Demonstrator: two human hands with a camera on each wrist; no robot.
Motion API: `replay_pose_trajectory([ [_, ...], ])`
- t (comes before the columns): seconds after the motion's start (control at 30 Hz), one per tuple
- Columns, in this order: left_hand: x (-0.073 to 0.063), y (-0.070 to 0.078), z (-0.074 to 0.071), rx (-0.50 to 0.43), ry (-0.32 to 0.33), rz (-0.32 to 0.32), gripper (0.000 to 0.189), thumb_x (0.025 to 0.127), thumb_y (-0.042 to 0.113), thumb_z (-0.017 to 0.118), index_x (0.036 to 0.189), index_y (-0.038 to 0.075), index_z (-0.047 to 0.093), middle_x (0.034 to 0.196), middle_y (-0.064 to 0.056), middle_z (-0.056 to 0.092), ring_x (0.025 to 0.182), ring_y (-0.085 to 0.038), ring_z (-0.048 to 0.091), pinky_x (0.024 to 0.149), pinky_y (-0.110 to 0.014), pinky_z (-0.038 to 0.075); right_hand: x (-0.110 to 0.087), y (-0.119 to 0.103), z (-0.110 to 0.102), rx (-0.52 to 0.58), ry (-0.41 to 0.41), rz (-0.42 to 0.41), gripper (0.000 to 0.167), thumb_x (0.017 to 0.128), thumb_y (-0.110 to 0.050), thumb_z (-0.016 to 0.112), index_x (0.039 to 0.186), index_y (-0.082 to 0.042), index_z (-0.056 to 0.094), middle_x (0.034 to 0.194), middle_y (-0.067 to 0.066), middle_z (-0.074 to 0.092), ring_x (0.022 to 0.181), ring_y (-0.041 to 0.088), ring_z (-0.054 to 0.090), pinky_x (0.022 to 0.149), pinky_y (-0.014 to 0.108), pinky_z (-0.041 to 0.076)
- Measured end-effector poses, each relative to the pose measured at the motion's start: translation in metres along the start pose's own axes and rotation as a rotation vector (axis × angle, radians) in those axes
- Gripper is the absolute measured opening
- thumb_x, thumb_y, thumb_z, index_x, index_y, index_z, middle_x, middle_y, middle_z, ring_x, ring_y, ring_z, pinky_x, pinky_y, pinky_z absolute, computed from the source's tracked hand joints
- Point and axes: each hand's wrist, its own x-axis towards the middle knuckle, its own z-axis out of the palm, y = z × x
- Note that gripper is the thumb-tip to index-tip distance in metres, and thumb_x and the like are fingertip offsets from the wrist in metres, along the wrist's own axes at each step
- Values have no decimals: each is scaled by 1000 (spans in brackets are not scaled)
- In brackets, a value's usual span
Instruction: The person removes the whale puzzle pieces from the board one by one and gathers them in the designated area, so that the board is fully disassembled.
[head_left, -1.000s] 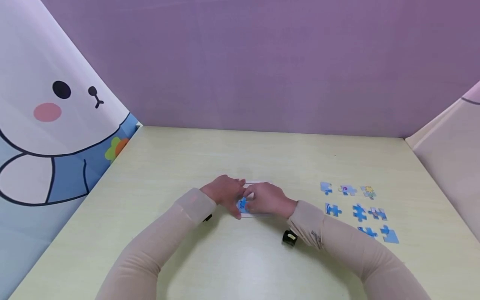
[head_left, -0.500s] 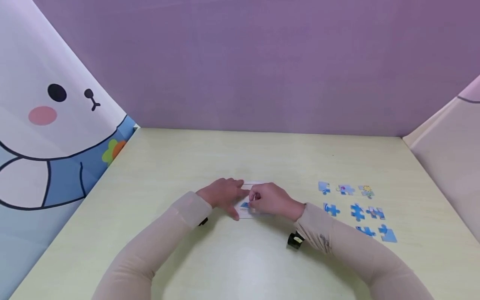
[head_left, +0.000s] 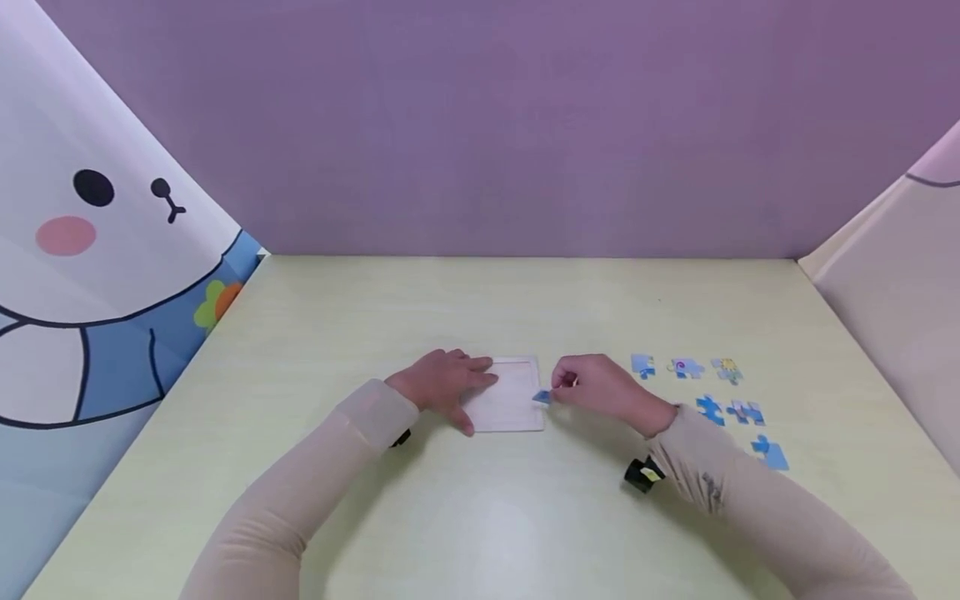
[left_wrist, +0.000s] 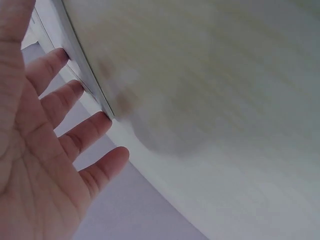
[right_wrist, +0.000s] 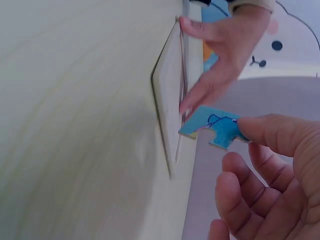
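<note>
A white rectangular puzzle tray (head_left: pixel 512 404) lies on the table in front of the person, its inside bare where it shows. The left hand (head_left: pixel 444 385) rests on the tray's left side with fingers spread; in the left wrist view its fingertips touch the tray's edge (left_wrist: pixel 82 65). Just off the tray's right side, the right hand (head_left: pixel 603 387) pinches a blue jigsaw piece (head_left: pixel 542 397) between thumb and finger. In the right wrist view this jigsaw piece (right_wrist: pixel 205 117) shows a straight edge, a notched side and a dark line drawing.
Several loose jigsaw pieces lie spread to the right, among them one with a yellow sun (head_left: pixel 727 369) and a blue one (head_left: pixel 770 452) near the right sleeve. A purple backdrop (head_left: pixel 525 125) stands behind the table. Black wrist cameras (head_left: pixel 643 475) hang below the cuffs.
The right hand has moved right, from over the tray to beyond its right side, carrying the blue jigsaw piece. The left hand has stayed on the tray. The head view has shifted slightly.
</note>
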Motion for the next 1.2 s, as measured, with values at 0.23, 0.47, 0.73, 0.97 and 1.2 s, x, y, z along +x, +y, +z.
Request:
replay_pose_trajectory([
  [0.23,1,0,-1,16,9,26,85,76,52,75,146,17,43,153,-7,34,132,-32,39,100,-45,36,-22,20,-14,32,27,2,8,84,-6,68,80,-8,62,71,-3,56,63,12,47,57,26,41],
  [0.47,-2,2,-2,8,3,49,80,77,50,75,146,22,43,153,-9,34,130,-33,39,98,-49,36,-44,35,-27,33,15,41,7,85,-7,69,81,-8,63,72,-4,57,64,12,46,57,25,41],
  [0.73,-3,4,-6,4,-7,46,77,78,48,76,144,24,45,153,-10,32,132,-35,38,100,-52,36,-63,53,-51,34,-36,66,7,86,-10,69,82,-8,63,68,-4,52,59,11,43,56,25,38],
  [0.97,-4,3,-4,-19,-5,35,77,78,48,76,145,25,45,154,-9,31,132,-35,37,101,-53,35,-76,60,-64,10,-28,91,5,87,-9,67,83,-8,64,67,-4,53,56,9,41,56,26,38],
  [1.2,-5,3,-5,-31,-2,39,77,78,47,75,145,24,45,153,-10,32,131,-34,37,99,-52,36,-84,62,-72,42,-72,134,5,89,-9,65,86,-5,66,67,-2,54,56,10,44,54,26,40],
])
